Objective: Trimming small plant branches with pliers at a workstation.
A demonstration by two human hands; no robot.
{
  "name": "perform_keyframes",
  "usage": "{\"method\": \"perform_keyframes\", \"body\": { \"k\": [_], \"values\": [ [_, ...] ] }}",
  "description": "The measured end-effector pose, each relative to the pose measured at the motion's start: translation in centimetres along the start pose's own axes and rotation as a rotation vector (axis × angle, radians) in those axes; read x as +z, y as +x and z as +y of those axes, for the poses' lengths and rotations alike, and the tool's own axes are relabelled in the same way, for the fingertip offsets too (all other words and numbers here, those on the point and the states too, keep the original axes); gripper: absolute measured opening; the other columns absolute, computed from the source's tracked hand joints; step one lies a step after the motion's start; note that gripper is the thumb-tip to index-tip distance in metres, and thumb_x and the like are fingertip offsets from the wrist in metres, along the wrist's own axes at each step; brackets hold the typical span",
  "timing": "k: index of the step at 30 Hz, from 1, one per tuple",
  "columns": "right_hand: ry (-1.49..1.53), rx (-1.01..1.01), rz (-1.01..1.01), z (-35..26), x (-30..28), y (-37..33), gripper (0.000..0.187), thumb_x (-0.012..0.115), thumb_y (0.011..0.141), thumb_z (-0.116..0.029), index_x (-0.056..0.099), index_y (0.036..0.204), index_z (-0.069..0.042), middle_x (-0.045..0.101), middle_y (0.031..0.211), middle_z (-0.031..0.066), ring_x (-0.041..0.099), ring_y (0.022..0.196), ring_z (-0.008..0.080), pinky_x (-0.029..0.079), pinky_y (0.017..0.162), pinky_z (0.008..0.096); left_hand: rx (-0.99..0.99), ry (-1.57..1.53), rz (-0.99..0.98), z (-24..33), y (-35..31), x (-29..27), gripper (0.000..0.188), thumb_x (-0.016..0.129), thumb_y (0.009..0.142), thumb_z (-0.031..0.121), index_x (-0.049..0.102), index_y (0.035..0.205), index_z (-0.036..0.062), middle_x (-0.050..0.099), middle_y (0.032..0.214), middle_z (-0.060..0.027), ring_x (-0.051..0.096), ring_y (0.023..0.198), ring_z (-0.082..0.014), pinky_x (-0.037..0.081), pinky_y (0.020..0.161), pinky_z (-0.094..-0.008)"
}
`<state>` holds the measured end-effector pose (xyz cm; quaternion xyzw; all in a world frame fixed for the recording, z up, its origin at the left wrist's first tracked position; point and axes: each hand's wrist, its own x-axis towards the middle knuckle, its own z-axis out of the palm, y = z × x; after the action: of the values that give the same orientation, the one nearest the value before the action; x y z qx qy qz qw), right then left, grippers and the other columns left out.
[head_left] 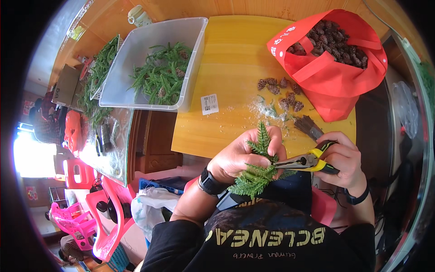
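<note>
A green artificial pine sprig (256, 180) is pinched between the fingers and thumb of my left hand (249, 152), just off the table's near edge. My right hand (340, 158) is wrapped round the black and yellow handles of a pair of pliers (312, 162). The pliers' jaws reach left to the middle of the sprig, beside my left fingertips. Whether they grip a stem there is hidden by the needles and fingers. Beyond my hands lie several loose pine cones (284, 103) and a bundle of thin brown wires (309, 127).
A red bag (333, 86) full of pine cones stands at the table's far right. At the far left is a clear plastic bin (195, 68) of finished-looking sprigs. A white label (210, 104) and white flakes (267, 109) lie on the yellow table (235, 50). Pink chairs (106, 217) stand left.
</note>
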<state>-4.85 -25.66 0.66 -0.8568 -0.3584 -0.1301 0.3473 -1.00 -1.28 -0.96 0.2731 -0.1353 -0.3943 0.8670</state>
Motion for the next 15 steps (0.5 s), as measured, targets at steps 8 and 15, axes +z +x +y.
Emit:
{"method": "perform_keyframes", "body": {
  "k": [8,15],
  "values": [
    [-0.019,0.015,0.019,0.0,0.3,-0.6,0.029,0.077,0.061,-0.022,0.056,0.062,-0.002,0.055,0.064,0.0086,0.06,0.08,0.0323,0.049,0.063,0.0364,0.061,0.102,-0.105,0.4,0.1,-1.6,0.027,0.067,0.07,0.009,0.043,0.082,0.0076,0.058,0.072,-0.0158,0.054,0.063,-0.018,0.042,0.058,-0.0269],
    [0.0,0.129,0.094,-0.1,1.2,-1.8,0.023,0.074,0.061,-0.015,0.057,0.064,0.0,0.052,0.06,0.0102,0.06,0.076,0.0334,0.049,0.063,0.0372,0.293,0.599,0.093,1.4,-0.1,-0.3,0.033,0.074,0.065,0.006,0.045,0.079,0.0075,0.06,0.075,-0.0155,0.057,0.069,-0.0202,0.046,0.062,-0.0286]
  ]
}}
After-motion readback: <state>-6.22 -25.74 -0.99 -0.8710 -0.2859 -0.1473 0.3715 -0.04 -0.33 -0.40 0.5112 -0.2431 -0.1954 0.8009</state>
